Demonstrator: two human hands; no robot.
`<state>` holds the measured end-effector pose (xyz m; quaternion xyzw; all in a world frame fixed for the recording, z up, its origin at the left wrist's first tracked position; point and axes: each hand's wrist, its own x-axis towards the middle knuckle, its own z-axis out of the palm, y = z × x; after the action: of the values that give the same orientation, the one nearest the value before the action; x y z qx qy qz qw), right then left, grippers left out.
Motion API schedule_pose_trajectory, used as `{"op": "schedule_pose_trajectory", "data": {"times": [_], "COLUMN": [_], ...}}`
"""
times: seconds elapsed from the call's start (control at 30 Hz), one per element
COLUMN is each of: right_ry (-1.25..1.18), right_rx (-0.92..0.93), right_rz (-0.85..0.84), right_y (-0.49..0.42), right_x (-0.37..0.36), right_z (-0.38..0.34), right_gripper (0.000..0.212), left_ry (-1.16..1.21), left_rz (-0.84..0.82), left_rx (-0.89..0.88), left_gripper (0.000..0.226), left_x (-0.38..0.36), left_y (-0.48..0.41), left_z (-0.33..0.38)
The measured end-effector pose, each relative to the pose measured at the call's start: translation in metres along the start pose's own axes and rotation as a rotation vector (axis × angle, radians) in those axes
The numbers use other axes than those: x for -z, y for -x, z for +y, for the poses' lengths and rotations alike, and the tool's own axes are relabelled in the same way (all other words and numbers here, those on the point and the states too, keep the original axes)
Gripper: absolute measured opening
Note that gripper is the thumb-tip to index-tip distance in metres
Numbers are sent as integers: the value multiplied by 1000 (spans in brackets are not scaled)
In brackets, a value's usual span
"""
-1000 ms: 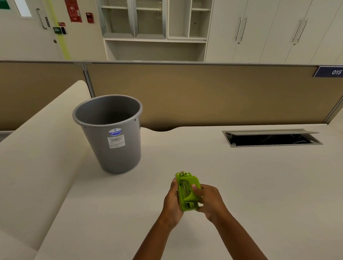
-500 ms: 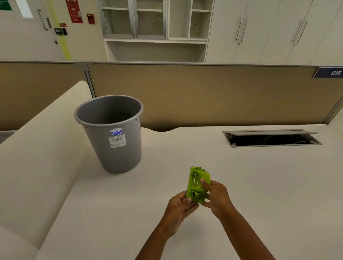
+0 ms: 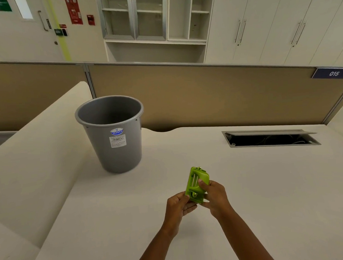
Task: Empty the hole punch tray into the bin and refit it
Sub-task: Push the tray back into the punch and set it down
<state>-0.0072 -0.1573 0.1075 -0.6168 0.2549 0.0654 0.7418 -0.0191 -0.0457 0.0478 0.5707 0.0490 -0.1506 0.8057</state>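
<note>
A small lime-green hole punch (image 3: 197, 183) is held above the cream desk (image 3: 247, 185), tilted so its underside with the tray faces me. My right hand (image 3: 215, 196) grips its right side, thumb pressed on the green underside. My left hand (image 3: 179, 205) touches its lower left corner with the fingertips. A grey plastic bin (image 3: 112, 136) with a white label stands upright on the desk to the upper left, about a hand's length from the punch. I cannot tell whether the tray is seated or loose.
An open cable slot (image 3: 271, 138) is cut into the desk at the right rear. A tan partition (image 3: 204, 93) runs behind the desk, with white cupboards beyond. A second cream surface (image 3: 35, 147) slopes along the left.
Both hands have carried the punch a little to the right. My left hand slid from the punch's side down to its lower corner. The bin stays put.
</note>
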Motion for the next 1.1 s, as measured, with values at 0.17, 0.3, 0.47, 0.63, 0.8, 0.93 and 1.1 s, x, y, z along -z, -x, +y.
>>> {"op": "schedule_pose_trajectory", "data": {"times": [0.17,0.3,0.47,0.63,0.8,0.93,1.1], "right_ry": [71,222,288,134,198,233,349], "right_rx": [13,30,69,-7,-38,-19,84], "right_rz": [-2,-81,-193,-206,-220,-159,-28], "right_y": [1,4,9,8,8,3,-2], "right_x": [2,5,4,12,13,12,11], "right_z": [-2,-6,0,7,19,19,22], "right_gripper": [12,10,4,27,25,20,19], "left_ry": [35,192,287,459,518,450,344], "left_rz": [-58,-128,-42,53,80,76,49], "left_rx": [61,107,123,138,131,148,145], "left_gripper": [22,25,27,34,31,29,27], "left_x": [5,10,8,14,16,16,15], "left_y": [1,1,-3,-3,-3,0,1], "left_z": [1,5,8,6,4,5,9]}}
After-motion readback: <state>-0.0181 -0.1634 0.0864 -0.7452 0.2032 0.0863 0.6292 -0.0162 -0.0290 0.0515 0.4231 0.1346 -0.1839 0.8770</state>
